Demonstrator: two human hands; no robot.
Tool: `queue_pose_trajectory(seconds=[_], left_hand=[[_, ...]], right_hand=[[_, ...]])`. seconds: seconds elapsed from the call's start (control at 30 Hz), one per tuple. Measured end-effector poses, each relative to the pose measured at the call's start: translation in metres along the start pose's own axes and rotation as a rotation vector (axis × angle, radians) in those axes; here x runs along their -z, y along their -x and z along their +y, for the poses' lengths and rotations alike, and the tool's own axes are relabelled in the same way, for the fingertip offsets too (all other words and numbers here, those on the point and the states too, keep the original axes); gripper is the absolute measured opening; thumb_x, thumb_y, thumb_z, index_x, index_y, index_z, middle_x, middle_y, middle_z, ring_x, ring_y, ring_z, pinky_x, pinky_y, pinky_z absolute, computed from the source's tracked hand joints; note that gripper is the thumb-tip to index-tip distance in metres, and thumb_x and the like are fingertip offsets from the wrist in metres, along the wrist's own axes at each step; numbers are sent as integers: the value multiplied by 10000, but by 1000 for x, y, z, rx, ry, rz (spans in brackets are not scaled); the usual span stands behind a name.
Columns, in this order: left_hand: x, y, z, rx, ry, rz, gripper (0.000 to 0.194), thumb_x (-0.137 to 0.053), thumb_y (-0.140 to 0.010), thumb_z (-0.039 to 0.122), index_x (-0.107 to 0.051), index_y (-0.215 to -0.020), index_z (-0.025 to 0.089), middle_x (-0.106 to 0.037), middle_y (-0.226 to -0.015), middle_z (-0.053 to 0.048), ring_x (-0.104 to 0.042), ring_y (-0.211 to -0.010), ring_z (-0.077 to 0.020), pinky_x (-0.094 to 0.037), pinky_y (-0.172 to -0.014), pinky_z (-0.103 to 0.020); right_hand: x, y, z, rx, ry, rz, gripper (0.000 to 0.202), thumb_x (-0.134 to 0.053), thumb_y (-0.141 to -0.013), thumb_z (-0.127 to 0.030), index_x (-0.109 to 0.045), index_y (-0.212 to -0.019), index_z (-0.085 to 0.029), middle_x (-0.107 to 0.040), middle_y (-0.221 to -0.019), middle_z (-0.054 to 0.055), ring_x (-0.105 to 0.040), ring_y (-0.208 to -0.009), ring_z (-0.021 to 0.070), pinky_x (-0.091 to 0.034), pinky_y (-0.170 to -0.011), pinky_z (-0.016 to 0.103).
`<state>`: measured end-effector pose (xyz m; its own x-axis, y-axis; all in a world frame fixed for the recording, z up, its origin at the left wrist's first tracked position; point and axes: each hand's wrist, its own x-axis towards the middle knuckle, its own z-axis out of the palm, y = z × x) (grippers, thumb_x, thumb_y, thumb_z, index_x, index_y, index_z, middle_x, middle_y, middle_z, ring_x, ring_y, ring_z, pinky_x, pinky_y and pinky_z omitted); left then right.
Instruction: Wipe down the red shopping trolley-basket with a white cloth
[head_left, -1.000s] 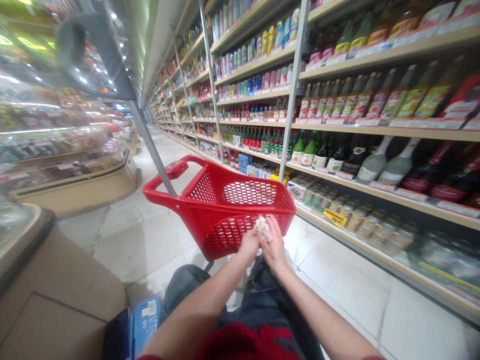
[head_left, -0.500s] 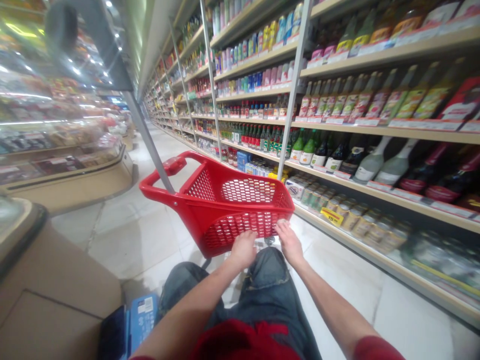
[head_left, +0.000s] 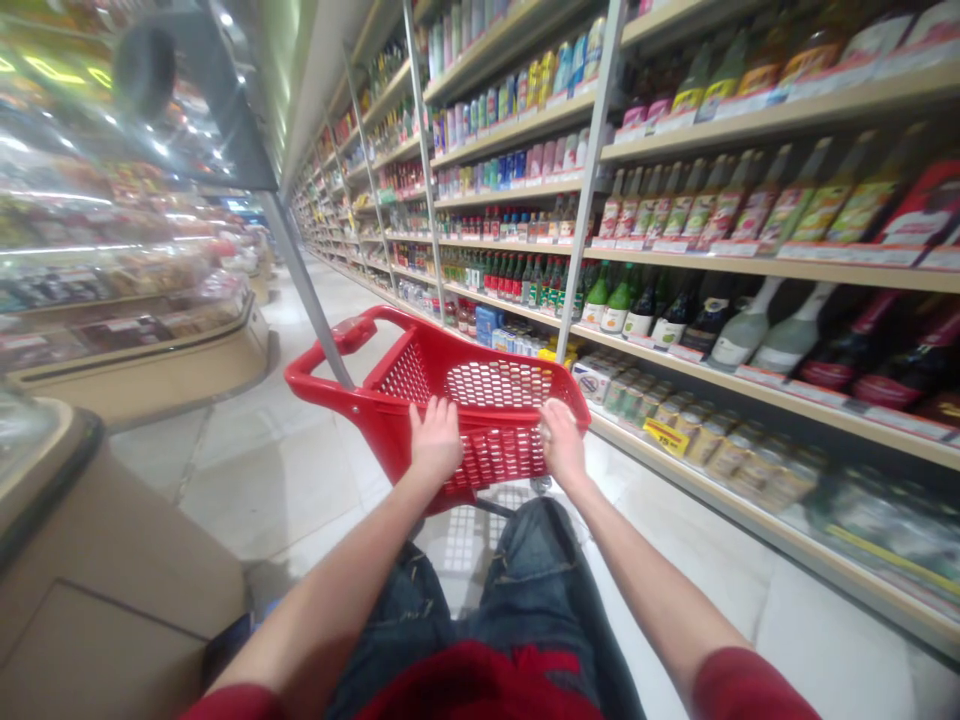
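A red plastic shopping basket cart [head_left: 390, 405] with perforated sides stands in front of me, its handle to the left. My left hand [head_left: 436, 440] is at the near side of it, fingers spread and pointing up near the rim, holding nothing. At the near right corner is my right hand [head_left: 561, 438], its fingers curled by the rim; whether they grip the rim is hard to make out. No goods show inside the basket.
Shelves of bottles [head_left: 757, 325] and cans [head_left: 705, 430] run along the right side. A grey pole [head_left: 311, 290] rises from the cart's handle end. Display counters [head_left: 165, 365] with packaged goods stand at the left, and a beige counter [head_left: 112, 530] is nearer. Pale tiled floor [head_left: 262, 460] lies between.
Both hands have moved up to the basket's near rim, the left one also leftward with its fingers spread. My left knee has shifted right, and the blue item at lower left is now mostly hidden.
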<state>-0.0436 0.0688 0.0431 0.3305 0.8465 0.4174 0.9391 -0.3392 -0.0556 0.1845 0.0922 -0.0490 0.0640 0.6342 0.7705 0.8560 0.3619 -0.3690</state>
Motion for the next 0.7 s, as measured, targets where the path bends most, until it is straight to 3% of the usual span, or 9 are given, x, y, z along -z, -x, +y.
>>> queue_pose_trajectory(seconds=[0.1, 0.17, 0.23, 0.37, 0.43, 0.57, 0.63, 0.7], left_hand=[[-1, 2, -12, -11, -26, -40, 566, -410, -764, 170, -389, -1323, 84, -403, -1387, -165, -272, -1330, -296, -102, -1083, -554], [-1, 5, -16, -38, -21, -45, 566, -399, -766, 162, -385, -1329, 102, -390, -1399, -149, -269, -1333, -283, -88, -1085, -558], [-1, 10, -18, -58, -7, -35, 566, -382, -766, 146, -384, -1331, 104, -374, -1409, -143, -266, -1337, -273, -67, -1085, -567], [0, 15, -20, -44, 24, -3, 584, -384, -754, 139, -377, -1335, 77, -327, -1432, -149, -222, -1354, -274, -67, -1089, -564], [0, 16, -17, -19, 40, -17, 591, -402, -747, 152, -381, -1332, 71, -328, -1431, -152, -213, -1355, -287, -81, -1085, -571], [3, 15, -13, -14, 39, -55, 589, -410, -756, 176, -376, -1335, 79, -322, -1434, -151, -197, -1358, -296, -107, -1071, -592], [4, 17, -15, -43, 25, -56, 582, -407, -765, 184, -373, -1338, 90, -320, -1436, -145, -199, -1359, -287, -105, -1072, -590], [5, 19, -22, -59, 6, -23, 578, -400, -774, 191, -368, -1341, 86, -313, -1437, -150, -203, -1360, -280, -85, -1077, -588]], right_hand=[[-24, -4, -38, 162, -40, -100, 479, -418, -743, -42, -542, -1190, -162, -486, -1308, 112, -327, -1296, 205, -293, -1066, 474], [-25, -8, -46, 226, -31, -141, 484, -412, -743, -28, -547, -1184, -174, -491, -1308, 99, -336, -1290, 199, -301, -1062, 463], [-13, -9, -32, 194, 13, -135, 490, -391, -734, -10, -563, -1162, -175, -517, -1281, 99, -382, -1256, 199, -341, -1033, 446], [23, -8, 18, 29, 126, -59, 426, -397, -711, -24, -621, -1045, -166, -568, -1191, 116, -458, -1166, 228, -398, -965, 456], [29, -9, 21, 52, 135, -75, 399, -402, -710, -35, -630, -1012, -162, -572, -1173, 118, -464, -1149, 229, -396, -964, 453], [3, -17, -34, 198, 105, -189, 427, -475, -749, -143, -551, -1168, -122, -531, -1240, 141, -417, -1199, 259, -332, -1018, 469], [-13, -21, -66, 194, 103, -210, 447, -474, -803, -235, -501, -1234, -120, -508, -1278, 138, -388, -1228, 279, -305, -1027, 490], [-20, -23, -81, 157, 120, -218, 430, -416, -857, -275, -481, -1257, -129, -487, -1309, 130, -363, -1253, 282, -295, -1026, 498]])
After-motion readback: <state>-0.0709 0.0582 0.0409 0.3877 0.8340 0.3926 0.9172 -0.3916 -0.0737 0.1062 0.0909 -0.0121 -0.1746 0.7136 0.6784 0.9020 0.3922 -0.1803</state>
